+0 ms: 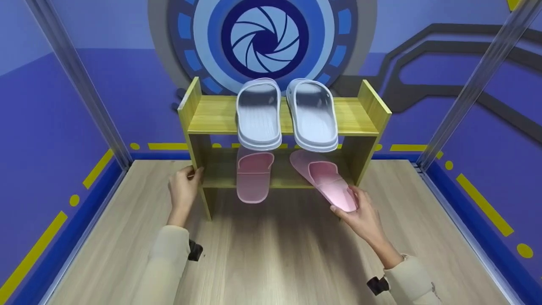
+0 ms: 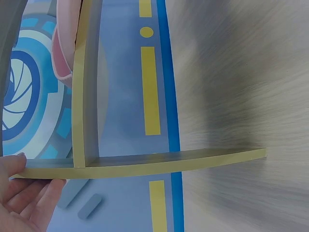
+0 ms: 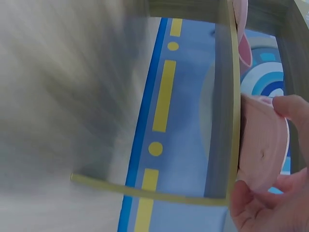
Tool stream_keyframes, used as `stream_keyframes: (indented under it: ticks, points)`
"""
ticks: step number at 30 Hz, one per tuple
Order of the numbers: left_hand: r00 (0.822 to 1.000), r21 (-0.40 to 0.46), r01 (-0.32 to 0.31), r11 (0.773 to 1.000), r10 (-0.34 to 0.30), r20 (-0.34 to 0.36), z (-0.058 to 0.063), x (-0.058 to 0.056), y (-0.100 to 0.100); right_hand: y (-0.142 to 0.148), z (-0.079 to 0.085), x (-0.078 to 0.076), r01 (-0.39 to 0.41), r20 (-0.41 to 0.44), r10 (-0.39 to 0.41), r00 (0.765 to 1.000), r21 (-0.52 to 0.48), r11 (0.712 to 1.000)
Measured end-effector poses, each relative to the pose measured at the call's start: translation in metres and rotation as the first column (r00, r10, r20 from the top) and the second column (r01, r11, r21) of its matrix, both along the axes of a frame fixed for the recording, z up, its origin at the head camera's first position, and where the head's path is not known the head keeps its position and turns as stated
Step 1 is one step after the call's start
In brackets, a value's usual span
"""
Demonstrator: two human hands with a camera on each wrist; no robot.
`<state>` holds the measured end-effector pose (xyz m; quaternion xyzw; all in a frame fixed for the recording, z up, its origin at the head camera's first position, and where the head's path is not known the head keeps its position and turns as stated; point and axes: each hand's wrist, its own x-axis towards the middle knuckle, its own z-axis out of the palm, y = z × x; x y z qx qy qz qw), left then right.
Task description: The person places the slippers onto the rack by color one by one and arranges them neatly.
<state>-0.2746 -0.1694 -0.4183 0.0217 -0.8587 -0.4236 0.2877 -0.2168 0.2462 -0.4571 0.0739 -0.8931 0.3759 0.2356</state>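
Note:
A small wooden shoe rack stands on the floor. My left hand grips the front edge of its left side panel, thumb on the inner face and fingers outside. My right hand holds a pink slipper by its near end, thumb on one side and fingers on the other. That slipper lies at an angle over the lower shelf, its far end pointing inward to the left. In the right wrist view its underside shows beside the shelf edge. Its mate, another pink slipper, rests straight on the lower shelf's left part.
Two pale grey clogs, a left one and a right one, sit side by side on the top shelf, overhanging its front. Blue patterned walls with metal corner posts surround the wood-grain floor.

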Motion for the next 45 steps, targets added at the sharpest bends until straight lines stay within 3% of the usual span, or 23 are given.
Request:
stream_keyframes:
  ticks: [7,17,22,27,38,45]
  points:
    - [1.000,-0.045,-0.021,0.999,0.021,0.000,-0.001,-0.001,0.000,-0.012,-0.002,-0.003,0.026,-0.036,-0.027,0.999,-0.026,0.999]
    - [1.000,-0.034,-0.024,0.999,0.024,0.013,0.001,0.000,0.000,-0.017,0.001,0.000,-0.067,0.042,0.073,0.996,-0.130,0.989]
    - [1.000,-0.023,-0.020,1.000,0.020,0.016,0.000,-0.001,0.000,-0.024,-0.004,0.003,-0.125,-0.030,0.121,0.992,-0.191,0.974]
    - [1.000,-0.019,-0.019,1.000,0.019,0.010,0.000,-0.001,0.000,-0.034,-0.010,0.004,-0.118,-0.053,0.109,0.993,-0.215,0.970]
    - [0.999,-0.050,-0.019,0.999,0.017,-0.027,-0.001,-0.001,-0.001,-0.052,-0.011,-0.002,-0.154,-0.046,0.148,0.988,-0.376,0.914]
    - [1.000,-0.040,-0.020,0.999,0.019,-0.019,-0.001,-0.002,0.000,-0.058,-0.016,-0.010,-0.181,-0.082,0.162,0.983,-0.409,0.894]
